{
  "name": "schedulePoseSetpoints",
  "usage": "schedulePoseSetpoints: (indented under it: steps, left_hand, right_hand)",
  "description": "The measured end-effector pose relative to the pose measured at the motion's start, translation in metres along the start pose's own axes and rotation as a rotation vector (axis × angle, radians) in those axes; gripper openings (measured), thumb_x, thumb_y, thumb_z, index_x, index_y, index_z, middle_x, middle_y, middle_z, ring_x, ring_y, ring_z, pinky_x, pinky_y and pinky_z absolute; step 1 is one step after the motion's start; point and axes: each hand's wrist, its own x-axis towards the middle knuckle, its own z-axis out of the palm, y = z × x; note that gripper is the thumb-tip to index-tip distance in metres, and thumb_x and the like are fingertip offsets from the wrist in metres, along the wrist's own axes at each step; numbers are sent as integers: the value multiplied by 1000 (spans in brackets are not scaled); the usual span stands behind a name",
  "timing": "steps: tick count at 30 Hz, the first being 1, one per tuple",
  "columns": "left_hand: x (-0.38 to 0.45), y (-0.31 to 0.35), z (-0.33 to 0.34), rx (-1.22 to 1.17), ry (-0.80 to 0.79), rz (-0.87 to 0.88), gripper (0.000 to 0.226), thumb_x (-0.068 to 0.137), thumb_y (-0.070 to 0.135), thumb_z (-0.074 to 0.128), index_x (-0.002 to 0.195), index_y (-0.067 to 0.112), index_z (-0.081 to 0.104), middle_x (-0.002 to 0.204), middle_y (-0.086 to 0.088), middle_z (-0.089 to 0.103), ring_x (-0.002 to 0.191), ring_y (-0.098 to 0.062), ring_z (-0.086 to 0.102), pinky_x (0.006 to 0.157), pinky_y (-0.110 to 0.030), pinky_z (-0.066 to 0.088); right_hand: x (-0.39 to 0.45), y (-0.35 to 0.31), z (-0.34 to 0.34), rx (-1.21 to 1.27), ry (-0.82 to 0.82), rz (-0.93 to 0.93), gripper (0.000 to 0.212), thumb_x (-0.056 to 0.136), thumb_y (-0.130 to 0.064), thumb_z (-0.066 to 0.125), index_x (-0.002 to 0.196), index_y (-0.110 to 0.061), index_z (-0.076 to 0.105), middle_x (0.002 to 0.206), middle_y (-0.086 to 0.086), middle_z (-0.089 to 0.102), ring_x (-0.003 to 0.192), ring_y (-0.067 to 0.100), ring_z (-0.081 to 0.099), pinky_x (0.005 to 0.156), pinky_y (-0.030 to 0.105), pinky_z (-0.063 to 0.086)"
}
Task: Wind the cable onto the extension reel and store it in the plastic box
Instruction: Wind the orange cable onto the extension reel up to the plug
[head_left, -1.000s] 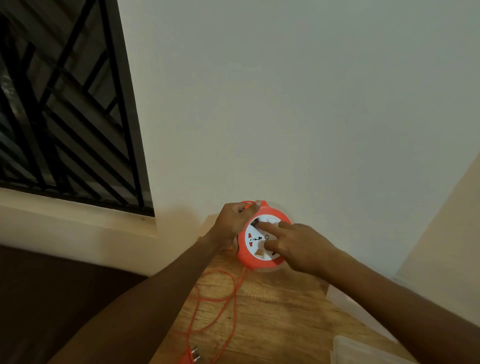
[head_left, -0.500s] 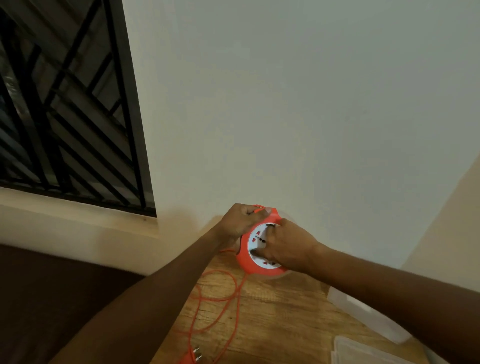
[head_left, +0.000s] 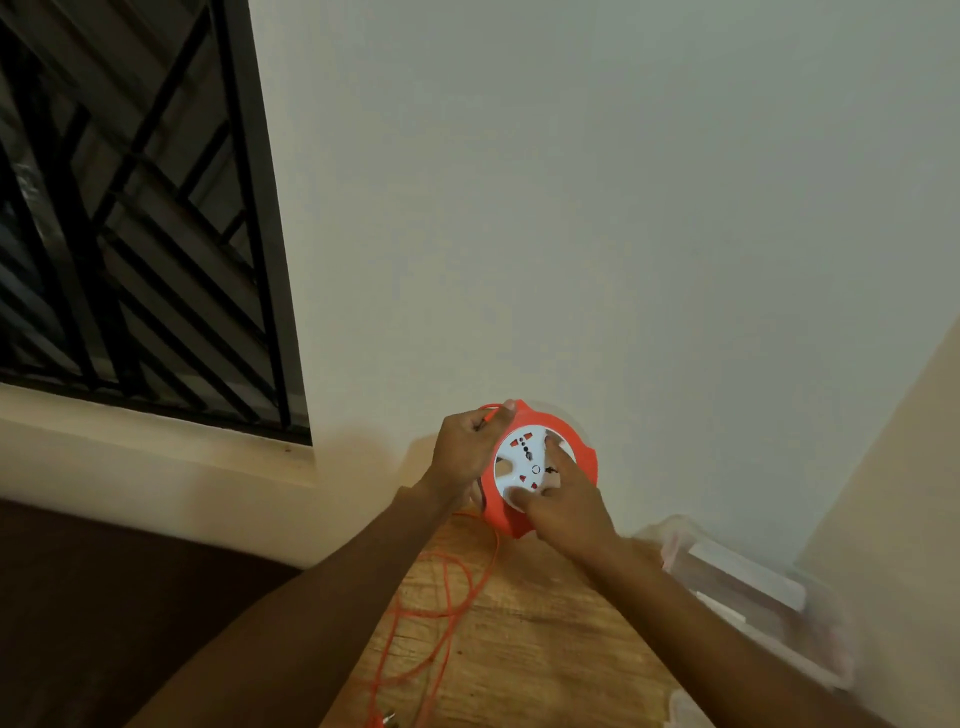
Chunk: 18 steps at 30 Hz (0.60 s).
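Half a turn on, my right hand (head_left: 563, 512) fingers crank the reel (head_left: 540, 467) face while my left hand (head_left: 465, 449) grips its rim, cable (head_left: 447, 613) mostly loose below.

One reel (head_left: 540, 467) is held above one wooden table (head_left: 545, 649). Two hands are on the reel: the left hand (head_left: 465, 449) and right hand (head_left: 563, 512). One orange cable (head_left: 457, 597) trails below the reel, and one plastic box (head_left: 753, 597) sits right of it.
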Motion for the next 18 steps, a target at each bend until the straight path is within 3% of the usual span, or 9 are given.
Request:
schedulePoseSetpoints:
  steps: [1, 3, 5, 7, 12, 16, 18]
  left_hand:
    - [0, -1, -2, -9, -2, -17, 40, 89, 53, 74, 92, 14, 80, 93, -22, 79, 80, -34, 77, 76, -52, 65]
    - [1, 1, -7, 5, -8, -37, 34, 91, 52, 73, 86, 20, 82, 88, -15, 81, 76, -29, 79, 67, -43, 67]
    - [1, 5, -12, 64, -53, -49, 34, 93, 53, 70, 85, 22, 82, 85, -7, 83, 73, -27, 80, 63, -34, 66]
    - [0, 7, -14, 110, -124, -65, 34, 94, 53, 67, 92, 21, 80, 87, -3, 84, 75, -26, 81, 61, -32, 65]
    - [-2, 9, -12, 201, -216, -61, 38, 95, 51, 67, 95, 16, 80, 86, -4, 83, 74, -25, 81, 58, -28, 64]
    - [-4, 9, -4, 251, -299, 5, 40, 95, 50, 69, 99, 11, 80, 92, -12, 82, 82, -33, 79, 71, -40, 66]
    - [-5, 9, -3, 248, -303, 31, 46, 95, 50, 69, 99, 5, 78, 96, -20, 80, 87, -40, 76, 77, -44, 64]
  right_hand:
    - [-5, 3, -2, -156, 11, -85, 77, 87, -35, 65, 153, -31, 25, 132, 1, 61, 107, 19, 61, 85, 34, 53]
    - [-8, 13, -14, -627, 84, -435, 59, 86, -32, 62, 142, -33, 45, 113, 0, 71, 93, 22, 69, 75, 34, 56]
    - [-6, 16, -30, -1004, 43, -793, 41, 81, -21, 69, 122, -27, 65, 116, 7, 71, 89, 31, 71, 67, 40, 60]
    - [0, 15, -45, -1186, -89, -979, 32, 77, -12, 74, 107, -22, 72, 131, 12, 61, 94, 34, 68, 64, 42, 60]
    - [7, 7, -60, -1444, -326, -1143, 34, 85, -22, 73, 118, -25, 66, 154, 11, 36, 117, 36, 52, 79, 46, 58]
    - [1, 3, -46, -1588, -406, -1082, 36, 96, -24, 60, 132, -28, 58, 159, 11, 19, 123, 40, 42, 96, 53, 47]
    - [-2, 1, -40, -1632, -398, -1041, 37, 100, -24, 52, 136, -28, 54, 159, 17, 17, 117, 43, 47, 94, 54, 45]
